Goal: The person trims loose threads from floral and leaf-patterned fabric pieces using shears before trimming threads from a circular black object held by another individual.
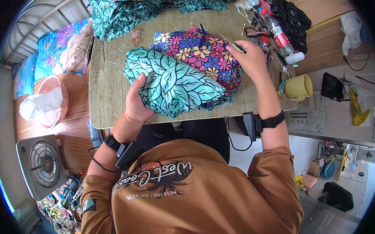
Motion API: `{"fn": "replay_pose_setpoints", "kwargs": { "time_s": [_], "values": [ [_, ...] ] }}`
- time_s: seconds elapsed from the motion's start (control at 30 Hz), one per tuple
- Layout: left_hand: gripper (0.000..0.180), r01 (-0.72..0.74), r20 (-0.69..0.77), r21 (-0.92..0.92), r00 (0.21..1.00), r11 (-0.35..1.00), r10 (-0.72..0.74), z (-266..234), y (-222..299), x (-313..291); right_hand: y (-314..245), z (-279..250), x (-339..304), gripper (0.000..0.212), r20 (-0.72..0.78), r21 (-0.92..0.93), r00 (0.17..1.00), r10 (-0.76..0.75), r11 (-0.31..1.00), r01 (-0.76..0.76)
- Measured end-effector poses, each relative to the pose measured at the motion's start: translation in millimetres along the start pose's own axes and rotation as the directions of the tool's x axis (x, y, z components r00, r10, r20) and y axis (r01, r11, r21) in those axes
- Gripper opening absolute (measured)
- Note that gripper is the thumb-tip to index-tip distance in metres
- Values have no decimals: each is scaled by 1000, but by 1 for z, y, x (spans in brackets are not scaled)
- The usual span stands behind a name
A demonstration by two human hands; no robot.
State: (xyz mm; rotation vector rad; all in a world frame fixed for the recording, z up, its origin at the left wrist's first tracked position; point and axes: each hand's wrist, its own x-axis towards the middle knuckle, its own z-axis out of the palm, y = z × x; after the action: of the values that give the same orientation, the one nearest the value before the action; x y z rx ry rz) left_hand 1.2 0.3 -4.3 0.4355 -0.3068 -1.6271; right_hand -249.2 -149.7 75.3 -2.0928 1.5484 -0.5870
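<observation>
Teal leaf-print fabric (172, 84) is bunched at the near side of the table. My left hand (137, 101) grips its left edge, thumb on top and the other fingers hidden beneath. Behind and partly under it lies floral fabric (191, 45) in purple, pink and cream, with a dark strip (203, 35) sticking up. My right hand (250, 59) is closed around what look like small thread snips (238, 47), yellow-green and dark, above the floral fabric's right end. Most of the tool is covered by the fingers.
More teal leaf-print fabric (125, 12) is heaped along the table's (109, 79) far side. A plastic bottle (280, 39), a black bag (291, 20) and small clutter crowd the right edge. Beyond stands a yellow mug (299, 87). At left are a fan (44, 164) and pink basket (63, 98).
</observation>
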Motion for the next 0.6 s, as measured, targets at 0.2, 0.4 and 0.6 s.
{"fn": "replay_pose_setpoints", "kwargs": {
  "time_s": [0.2,0.4,0.6],
  "values": [
    [54,-5,-14,-1,1000,1000,5,2,1,-1,4,4,9,38,-75,4,995,-61,998,61],
    [51,8,-4,-19,1000,1000,-8,3,2,-1,-5,2,14,35,22,-92,1000,-21,996,23],
    [51,18,13,-37,1000,999,-17,6,3,-2,-18,-1,12,36,-22,-165,1000,-12,986,9]
  ]
}}
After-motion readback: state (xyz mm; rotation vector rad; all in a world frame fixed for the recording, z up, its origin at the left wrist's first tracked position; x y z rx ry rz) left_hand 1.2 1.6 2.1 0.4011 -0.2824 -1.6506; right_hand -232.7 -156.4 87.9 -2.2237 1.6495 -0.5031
